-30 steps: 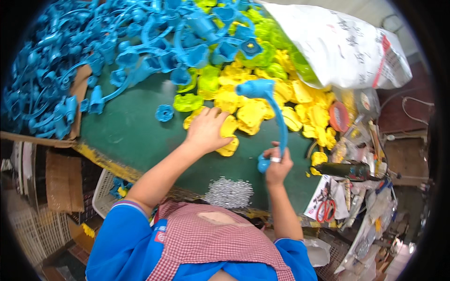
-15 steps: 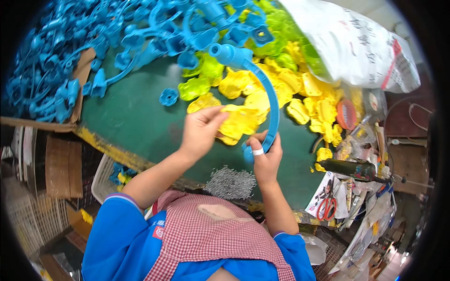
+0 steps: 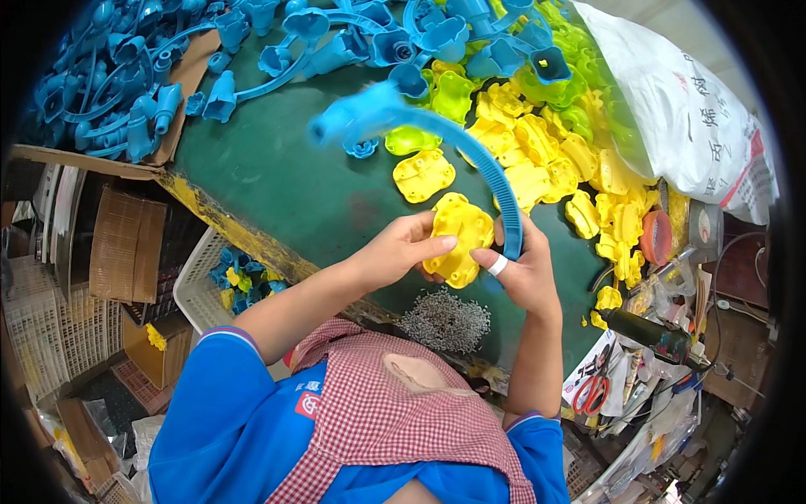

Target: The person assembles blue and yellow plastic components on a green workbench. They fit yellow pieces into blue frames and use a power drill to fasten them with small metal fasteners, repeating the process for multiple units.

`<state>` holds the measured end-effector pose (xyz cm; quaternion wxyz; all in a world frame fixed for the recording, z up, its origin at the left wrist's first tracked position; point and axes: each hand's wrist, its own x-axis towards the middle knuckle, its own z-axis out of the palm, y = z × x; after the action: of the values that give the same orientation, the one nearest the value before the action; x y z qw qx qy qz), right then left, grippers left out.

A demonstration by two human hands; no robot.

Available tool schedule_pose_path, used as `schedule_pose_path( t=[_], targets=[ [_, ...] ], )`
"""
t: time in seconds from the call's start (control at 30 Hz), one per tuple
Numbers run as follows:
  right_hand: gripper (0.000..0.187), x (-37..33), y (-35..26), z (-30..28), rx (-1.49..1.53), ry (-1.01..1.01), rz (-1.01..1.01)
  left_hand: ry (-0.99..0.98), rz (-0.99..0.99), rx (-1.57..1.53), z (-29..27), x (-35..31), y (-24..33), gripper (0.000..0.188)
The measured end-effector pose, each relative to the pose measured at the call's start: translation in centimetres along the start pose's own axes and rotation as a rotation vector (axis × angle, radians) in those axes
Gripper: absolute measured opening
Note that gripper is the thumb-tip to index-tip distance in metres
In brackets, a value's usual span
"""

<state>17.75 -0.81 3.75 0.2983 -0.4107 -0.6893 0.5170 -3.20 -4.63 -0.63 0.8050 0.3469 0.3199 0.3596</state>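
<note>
My left hand (image 3: pixel 393 254) pinches a yellow moulded plastic piece (image 3: pixel 462 235) with a wavy edge, its thumb on the upper face. Close beside it, my right hand (image 3: pixel 531 270) grips the lower end of a blue curved plastic part (image 3: pixel 487 160) with a ribbed band. This part arches up and left over the table to a wide, motion-blurred end. A white band (image 3: pixel 498 265) wraps my right thumb. Another yellow piece (image 3: pixel 424 175) lies flat just beyond my hands. Below them sits a heap of small silvery metal pieces (image 3: pixel 445 321), perhaps screws.
Blue parts (image 3: pixel 92 76) fill a cardboard box at far left. Yellow pieces (image 3: pixel 537 143) and lime-green pieces (image 3: pixel 453 97) spill from a white sack (image 3: pixel 672 101). A dark power screwdriver (image 3: pixel 651 336) and red-handled scissors (image 3: pixel 593 393) lie at right. A white basket (image 3: pixel 197 290) stands below the table's left edge.
My hands have come closer together. The yellow piece now stands turned up beside my right thumb, and the blue part's far end has swung left. The whole view has shifted.
</note>
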Motion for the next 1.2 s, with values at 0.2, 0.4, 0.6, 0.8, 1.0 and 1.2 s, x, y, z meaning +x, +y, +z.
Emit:
schedule_pose_path(
  t=[0.2, 0.4, 0.6, 0.8, 1.0, 1.2],
  targets=[
    [0.023, -1.2, 0.5, 3.7, 0.097, 0.224, -0.069, 0.308, 0.304, -0.393, 1.9, -0.5, 0.8, 0.038],
    [0.029, -2.5, 1.9, 8.3, -0.086, 0.331, -0.183, 0.531, 0.539, -0.434, 2.2, 0.5, 0.5, 0.05],
    [0.026, -1.7, 2.9, 9.0, -0.373, 0.372, -0.372, 0.587, 0.603, -0.407, 3.8, 0.1, 0.9, 0.052],
    [0.033, -1.5, 2.2, 9.6, -0.069, 0.181, -0.275, 0.385, 0.577, -0.861, 5.0, -2.4, 2.8, 0.054],
    [0.04, -1.8, 2.4, 11.0, 0.126, 0.091, -0.295, 0.609, 0.692, -0.351, 4.3, -1.8, 0.5, 0.059],
    [0.042, -0.2, 1.4, 11.1, 0.493, -0.056, 0.058, 0.567, 0.647, -0.532, 2.6, -2.4, 1.2, 0.047]
  ],
)
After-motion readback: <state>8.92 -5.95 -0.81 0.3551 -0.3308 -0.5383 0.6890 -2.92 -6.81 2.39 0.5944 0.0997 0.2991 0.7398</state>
